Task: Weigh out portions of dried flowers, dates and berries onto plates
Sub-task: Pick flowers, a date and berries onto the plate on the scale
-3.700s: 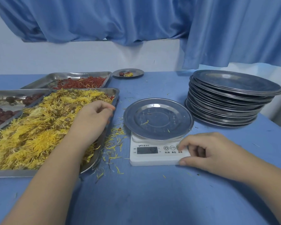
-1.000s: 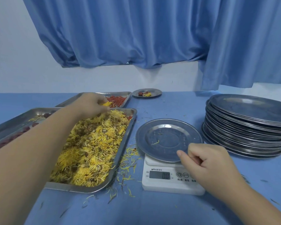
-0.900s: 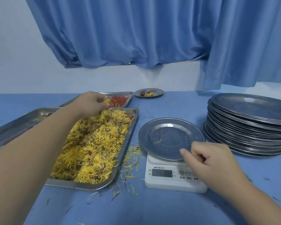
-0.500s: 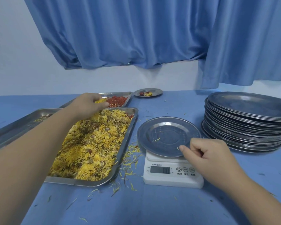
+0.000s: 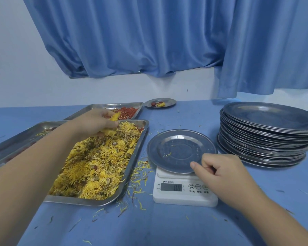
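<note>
— What is held by the left grip (image 5: 96, 123)?

— A tuft of dried flowers (image 5: 96, 166) is clenched in its curled fingers, just above the far end of the tray (image 5: 132, 160). The bulk of the flowers is spread beneath that grip and nearer than it. The forearm is stretched forward across the tray with the palm turned down, as suits a scoop from above.

— And the right grip (image 5: 219, 171)?

— Its fingers are curled and the thumb is laid at the near rim of the plate (image 5: 181, 150). Whether the rim is pinched or only touched cannot be told. The plate is probably being steadied so that it sits centred on the scale (image 5: 183, 190), directly beneath that grip.

— Why is the plate set there?

— It is placed just right of the tray, so only a short carry from the left grip is called for. The display appears zeroed, and only a stray petal or two is seen on the plate, so no portion is judged to be weighed yet. A stack of plates (image 5: 267, 135) is set to the right of the right grip, within easy reach. Berries (image 5: 130, 110) are seen just beyond the left grip.
</note>
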`<state>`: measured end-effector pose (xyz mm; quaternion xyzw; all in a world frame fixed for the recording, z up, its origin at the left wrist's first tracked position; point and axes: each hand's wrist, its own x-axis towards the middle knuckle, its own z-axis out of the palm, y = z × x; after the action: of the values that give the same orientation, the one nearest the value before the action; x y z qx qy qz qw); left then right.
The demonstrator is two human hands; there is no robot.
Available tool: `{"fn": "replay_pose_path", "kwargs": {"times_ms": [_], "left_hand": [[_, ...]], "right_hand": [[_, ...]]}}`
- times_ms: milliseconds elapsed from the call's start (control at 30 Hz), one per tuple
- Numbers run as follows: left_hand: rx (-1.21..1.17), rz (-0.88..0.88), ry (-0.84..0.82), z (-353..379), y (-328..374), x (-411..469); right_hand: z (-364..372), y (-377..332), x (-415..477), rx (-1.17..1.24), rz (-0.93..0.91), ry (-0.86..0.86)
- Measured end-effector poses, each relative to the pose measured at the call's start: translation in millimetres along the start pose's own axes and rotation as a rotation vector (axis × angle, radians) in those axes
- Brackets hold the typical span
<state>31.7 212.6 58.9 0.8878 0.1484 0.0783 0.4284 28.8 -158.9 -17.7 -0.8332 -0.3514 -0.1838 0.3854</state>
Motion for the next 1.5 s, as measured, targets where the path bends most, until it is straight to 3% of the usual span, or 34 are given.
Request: {"fn": "replay_pose_path", "kwargs": {"times_ms": [133,367,500,700,933,1100,1200,1267,1400,1500], "left_hand": [[-0.079,-0.019,-0.053,1,2,-3],[0.003,0.019,-0.008,13,11,-9],[-0.113,0.028,-0.045,24,22,-14],[-0.156,0.188,-0.152,60,51,-29],[0.096,0.268,-0.397,109,81,-42],[0.193,0.276,-0.160,89,68,-37],[0.474,0.280,0.033,66,49,-30],[0.611,0.231,0.010,50,36,-26],[0.844,0.138,-0.203,33,16,-22],[0.855,0.162,-0.160,33,5,-19]], "right_hand": [[-1,-2,0,-0.003,0.013,-0.006],[-2,-3,0,0.013,0.006,0.005],[-2,-3,0,0.021,0.008,0.009],[-2,0,0,0.018,-0.004,0.029],[-2,2,1,-0.002,-0.008,0.033],[-3,0,0,0.021,-0.009,0.035],[-2,-2,-1,0.035,-0.023,0.025],[-2,-2,-1,0.035,-0.029,0.018],[-1,-1,-1,0.029,-0.029,0.024],[-1,0,-1,0.023,-0.032,0.032]]}}
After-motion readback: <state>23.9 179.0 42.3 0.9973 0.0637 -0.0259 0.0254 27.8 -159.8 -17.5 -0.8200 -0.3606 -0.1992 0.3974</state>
